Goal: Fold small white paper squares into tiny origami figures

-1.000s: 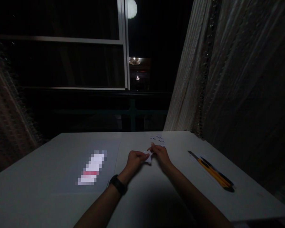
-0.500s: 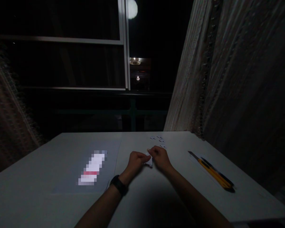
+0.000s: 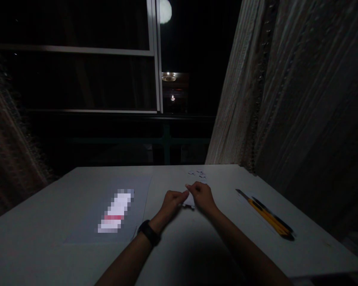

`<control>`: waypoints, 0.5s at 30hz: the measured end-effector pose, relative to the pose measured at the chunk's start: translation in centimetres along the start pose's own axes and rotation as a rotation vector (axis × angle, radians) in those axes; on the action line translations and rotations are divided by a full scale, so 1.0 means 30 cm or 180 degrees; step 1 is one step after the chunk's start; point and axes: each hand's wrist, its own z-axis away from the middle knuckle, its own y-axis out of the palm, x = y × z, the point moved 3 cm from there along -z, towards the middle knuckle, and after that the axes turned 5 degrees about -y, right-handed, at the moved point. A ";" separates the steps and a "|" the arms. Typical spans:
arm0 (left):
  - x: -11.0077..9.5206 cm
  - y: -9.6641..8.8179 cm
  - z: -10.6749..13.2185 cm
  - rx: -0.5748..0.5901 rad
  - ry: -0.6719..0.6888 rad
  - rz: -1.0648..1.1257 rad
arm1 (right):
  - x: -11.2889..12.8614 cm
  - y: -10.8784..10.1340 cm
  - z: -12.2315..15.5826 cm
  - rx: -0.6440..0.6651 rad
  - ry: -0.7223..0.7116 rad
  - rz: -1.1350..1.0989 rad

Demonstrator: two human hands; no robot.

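Between my hands is a small piece of white paper (image 3: 189, 200) with dark marks along its lower edge. My left hand (image 3: 173, 201), with a black watch (image 3: 149, 232) on the wrist, pinches it from the left. My right hand (image 3: 201, 195) grips it from the right, thumb and forefinger together near its top. Both hands are just above the table, close to each other, and the fingers cover part of the paper. Just beyond my right hand lie several small paper pieces (image 3: 201, 174) with dark marks.
On the white table (image 3: 107, 262), a yellow utility knife (image 3: 267, 216) with its blade out lies at right, beside a dark slim tool (image 3: 277, 218). A large sheet (image 3: 86, 222) with a blurred-out bright patch lies at left. Curtains (image 3: 229, 99) and a dark window (image 3: 89, 51) stand behind.
The paper between my fingers has turned slightly, and more of its lower edge shows. My right hand has shifted a little. The things on the table stay put.
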 end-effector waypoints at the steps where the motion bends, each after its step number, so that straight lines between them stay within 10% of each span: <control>1: -0.004 0.001 0.003 0.0025 0.0015 0.0037 | 0.001 -0.002 0.000 -0.0035 0.0009 -0.0018; 15: 0.005 0.003 -0.002 -0.0010 0.0024 0.0173 | -0.041 -0.007 -0.020 -0.0053 0.0361 -0.1119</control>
